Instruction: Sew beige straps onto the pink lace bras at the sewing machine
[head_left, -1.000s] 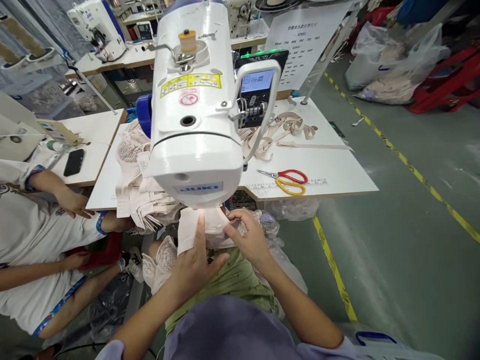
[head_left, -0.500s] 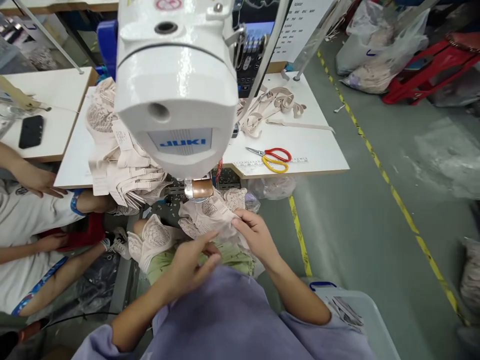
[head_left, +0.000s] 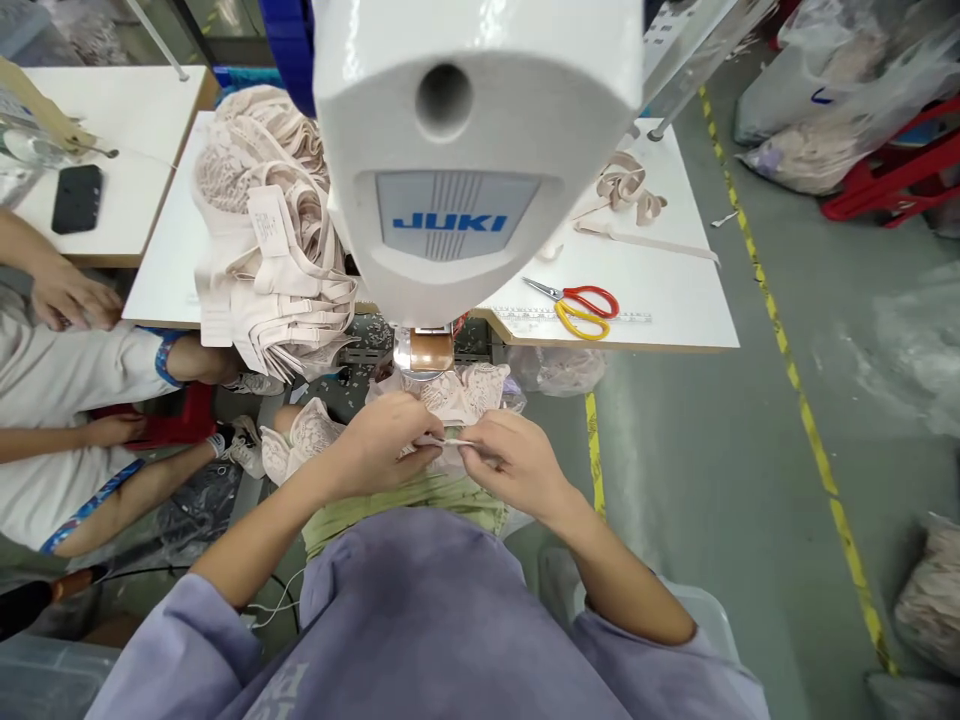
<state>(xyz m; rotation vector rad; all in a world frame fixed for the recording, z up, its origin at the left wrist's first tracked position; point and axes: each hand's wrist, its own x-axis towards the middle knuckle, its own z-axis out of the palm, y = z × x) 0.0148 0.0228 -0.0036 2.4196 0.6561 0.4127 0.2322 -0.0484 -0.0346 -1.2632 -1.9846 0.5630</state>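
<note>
Between my two hands a beige lace bra (head_left: pixel 466 392) is held by its edge, in front of the sewing machine (head_left: pixel 457 215). My left hand (head_left: pixel 390 440) is closed, pinching the edge from the left. From the right, my right hand (head_left: pixel 514 458) pinches the same edge, with a short stretch of it showing between the fingertips. The bra's far part lies beneath the machine's head, so the needle area is hidden. Another beige bra (head_left: pixel 304 435) rests by my lap, left of my left hand.
A pile of beige bras (head_left: pixel 277 240) lies on the table left of the machine. Scissors (head_left: pixel 574 305) with red and yellow handles and beige straps (head_left: pixel 630 190) lie on the right side. A co-worker's hand (head_left: pixel 75 290) is at far left, near a phone (head_left: pixel 77 198).
My left hand has moved up and right and closed on the bra's edge beside my right hand. The view has shifted closer to the machine.
</note>
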